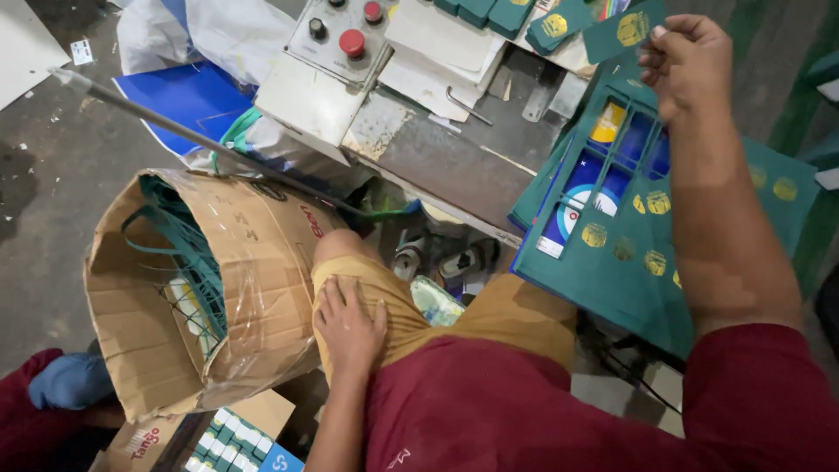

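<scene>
Right hand [686, 65] pinches a small green card piece with a gold round emblem [627, 31] between thumb and fingertips, lifted above the large green printed cardboard sheet with cut-out windows [612, 253], which leans on the worn metal machine table [437, 157] within easy reach. Left hand [350, 323] lies flat and spread on the knee, seemingly for support, beside the open brown cardboard box wrapped in clear plastic [253, 280].

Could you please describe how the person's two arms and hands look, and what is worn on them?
Both hands, the left hand and the right hand, are bare, without gloves. The forearms are uncovered too. A short dark red fabric sleeve covers the right upper arm. No rings, watch or markings are visible.
</scene>
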